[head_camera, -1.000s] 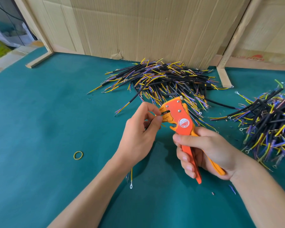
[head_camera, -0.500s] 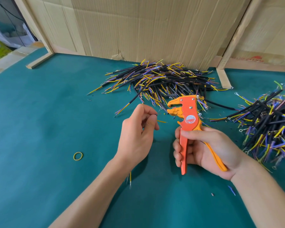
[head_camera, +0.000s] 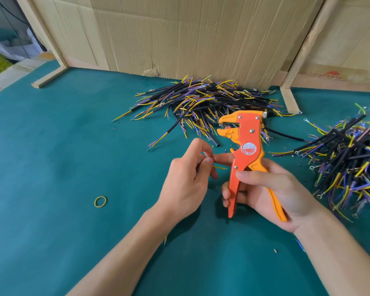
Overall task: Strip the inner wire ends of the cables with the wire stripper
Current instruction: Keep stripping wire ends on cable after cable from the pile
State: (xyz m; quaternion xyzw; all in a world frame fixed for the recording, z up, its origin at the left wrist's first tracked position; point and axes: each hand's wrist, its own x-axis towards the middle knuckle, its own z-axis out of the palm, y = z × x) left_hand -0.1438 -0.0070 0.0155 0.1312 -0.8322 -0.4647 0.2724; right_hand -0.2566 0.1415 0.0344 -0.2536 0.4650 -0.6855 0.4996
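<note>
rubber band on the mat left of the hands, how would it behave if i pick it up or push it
The rubber band is a thin yellow loop lying flat on the green mat, so it is probably very light and floppy. Pushed, it would likely drag and deform rather than roll. Being so flat, it may need a fingernail pinch.

Orange wire stripper [head_camera: 247, 146] with yellow-orange jaws, red-and-white round label; black cables [head_camera: 203, 101] fanning yellow, purple, blue wires; teal mat [head_camera: 51, 146]; yellow rubber band [head_camera: 100, 202]; tan cardboard [head_camera: 179, 33].
</note>
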